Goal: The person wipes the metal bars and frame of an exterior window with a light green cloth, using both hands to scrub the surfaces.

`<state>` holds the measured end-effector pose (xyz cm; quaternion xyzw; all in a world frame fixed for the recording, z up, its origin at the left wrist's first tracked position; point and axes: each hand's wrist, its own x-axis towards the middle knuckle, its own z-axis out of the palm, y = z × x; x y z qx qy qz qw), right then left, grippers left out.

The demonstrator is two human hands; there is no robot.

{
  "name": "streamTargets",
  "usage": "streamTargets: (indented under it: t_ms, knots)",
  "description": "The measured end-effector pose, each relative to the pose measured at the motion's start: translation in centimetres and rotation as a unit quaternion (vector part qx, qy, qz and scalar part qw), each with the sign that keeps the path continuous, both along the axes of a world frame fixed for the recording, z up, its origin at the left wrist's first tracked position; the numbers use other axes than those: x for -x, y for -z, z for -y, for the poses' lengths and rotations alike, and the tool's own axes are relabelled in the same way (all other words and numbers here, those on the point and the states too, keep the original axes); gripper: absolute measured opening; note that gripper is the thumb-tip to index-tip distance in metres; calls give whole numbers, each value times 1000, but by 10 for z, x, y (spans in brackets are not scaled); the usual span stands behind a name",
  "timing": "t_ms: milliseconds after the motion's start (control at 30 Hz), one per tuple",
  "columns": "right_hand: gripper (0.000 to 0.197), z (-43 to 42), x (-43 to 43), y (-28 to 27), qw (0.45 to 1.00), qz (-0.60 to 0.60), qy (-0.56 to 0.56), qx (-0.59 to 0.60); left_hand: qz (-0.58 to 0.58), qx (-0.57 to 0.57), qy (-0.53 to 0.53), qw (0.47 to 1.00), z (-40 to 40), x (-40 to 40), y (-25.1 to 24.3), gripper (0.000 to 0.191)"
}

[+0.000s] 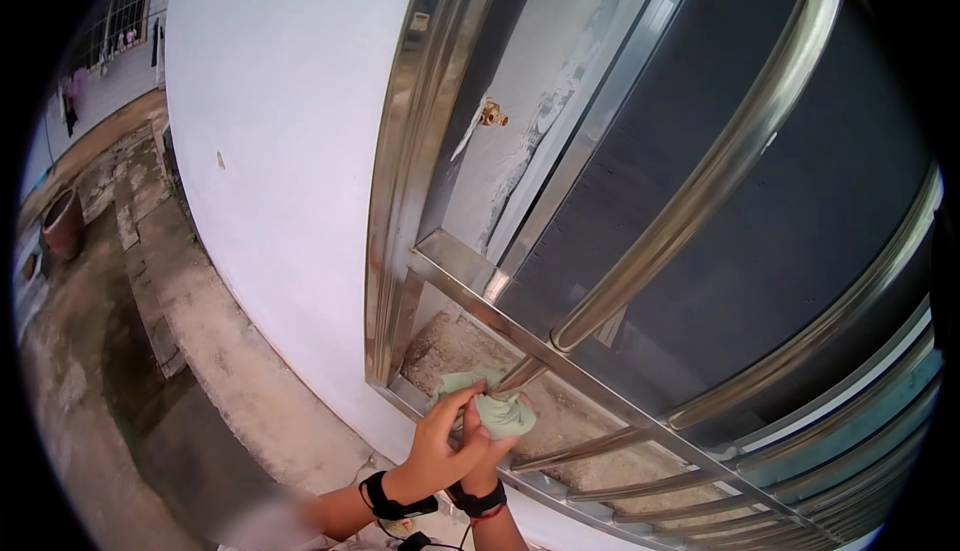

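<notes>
A light green cloth [508, 417] is wrapped about the lower part of a stainless-steel window bar [525, 373], below the flat crossrail [487, 309]. My left hand [442, 435] grips the cloth from the left, its thumb and fingertips pinching it against the bar. Close beside it, partly behind it, my right hand [487, 457] holds the same cloth from below and the right. Both wrists wear black straps, with a red cord on the right one. Bunched cloth hides the bar's surface beneath it.
More steel bars [585, 447] run off to the right, over a dusty concrete sill [551, 416]. A thick steel frame post [405, 176] borders the white wall [285, 138]. A brass fitting [493, 114] sticks out behind the grille. A brown pot [64, 224] stands far left.
</notes>
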<state>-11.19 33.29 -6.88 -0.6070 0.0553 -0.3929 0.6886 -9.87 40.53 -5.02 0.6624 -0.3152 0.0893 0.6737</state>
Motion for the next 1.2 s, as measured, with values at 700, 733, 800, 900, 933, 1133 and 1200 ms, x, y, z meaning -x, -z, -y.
streamTargets:
  t_ms: [700, 733, 800, 900, 933, 1133, 1200]
  knots:
    - [54, -15, 17, 72, 974, -142, 170, 50, -134, -100, 195, 966, -36, -16, 53, 49]
    - [56, -24, 13, 59, 971, -100, 208, 58, -117, -102, 217, 964, -43, -21, 47, 48]
    - [62, -40, 9, 41, 963, -109, 245, -3, -99, -105, 257, 956, -59, -34, 29, 47]
    - [72, -54, 9, 21, 960, -101, 259, 26, -16, -83, 285, 955, -85, -55, -3, 47]
    - [75, -60, 7, 13, 958, -103, 263, 53, 52, -53, 285, 956, -93, -64, -9, 48]
    - [76, -89, -42, -73, 861, 57, 296, 409, 169, -4, 276, 946, -126, -96, -33, 57]
    - [69, -88, -55, -84, 847, 69, 336, 406, 174, 10, 275, 945, -131, -103, -39, 60]
